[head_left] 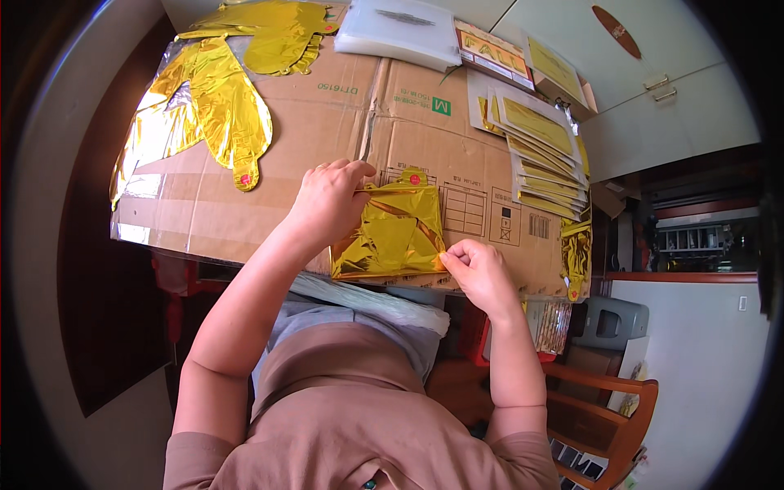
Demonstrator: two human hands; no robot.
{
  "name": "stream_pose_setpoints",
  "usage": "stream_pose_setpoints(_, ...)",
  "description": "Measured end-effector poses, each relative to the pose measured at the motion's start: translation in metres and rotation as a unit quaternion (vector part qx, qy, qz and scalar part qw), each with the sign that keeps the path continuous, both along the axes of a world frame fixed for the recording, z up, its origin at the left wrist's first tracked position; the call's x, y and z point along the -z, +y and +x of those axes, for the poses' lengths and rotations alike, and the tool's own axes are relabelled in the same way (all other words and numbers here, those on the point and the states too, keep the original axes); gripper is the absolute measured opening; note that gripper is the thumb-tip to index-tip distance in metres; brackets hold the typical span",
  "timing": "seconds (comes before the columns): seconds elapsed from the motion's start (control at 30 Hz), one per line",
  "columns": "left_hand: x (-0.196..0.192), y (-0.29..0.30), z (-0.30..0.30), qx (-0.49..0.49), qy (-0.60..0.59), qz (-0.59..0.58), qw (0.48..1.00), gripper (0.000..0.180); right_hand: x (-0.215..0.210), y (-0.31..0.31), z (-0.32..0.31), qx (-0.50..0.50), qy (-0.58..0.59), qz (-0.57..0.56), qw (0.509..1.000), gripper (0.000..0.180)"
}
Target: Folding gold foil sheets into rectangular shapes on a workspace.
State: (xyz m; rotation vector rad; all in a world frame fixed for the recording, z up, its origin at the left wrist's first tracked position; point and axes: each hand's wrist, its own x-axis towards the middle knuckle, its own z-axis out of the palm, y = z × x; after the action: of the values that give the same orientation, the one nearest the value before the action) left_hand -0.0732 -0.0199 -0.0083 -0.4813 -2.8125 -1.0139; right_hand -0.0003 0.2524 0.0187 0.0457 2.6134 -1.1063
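In front of me lies a gold foil balloon (392, 233), folded into a rough rectangle, on a flattened cardboard sheet. Its tab with a red dot (415, 179) sticks out at the top edge. My left hand (331, 200) is closed at the balloon's upper left edge, its fingertips partly hidden behind the hand. With thumb and forefinger, my right hand (480, 273) pinches the lower right corner. Flat unfolded gold balloons (233, 106) lie to the far left, one with a red-dotted tab hanging toward me.
A stack of clear plastic bags (396, 33) sits at the back, beside a printed box (494, 53). On the right is a fanned pile of packed gold foil sheets (543, 155). Another gold foil piece (576, 253) hangs at the cardboard's (318, 122) right edge. A wooden chair (637, 408) stands lower right.
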Motion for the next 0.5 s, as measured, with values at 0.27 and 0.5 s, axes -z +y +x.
stream_pose_setpoints(0.27, 0.0, 0.007, -0.001, -0.017, 0.022, 0.029, 0.999, 0.033, -0.005, -0.002, 0.001, -0.005, -0.02, 0.003, 1.0, 0.017)
stream_pose_setpoints(0.5, 0.004, 0.015, -0.008, 0.015, 0.066, 0.084, 0.994, 0.033, 0.001, 0.001, 0.002, -0.004, -0.013, -0.019, 1.0, 0.018)
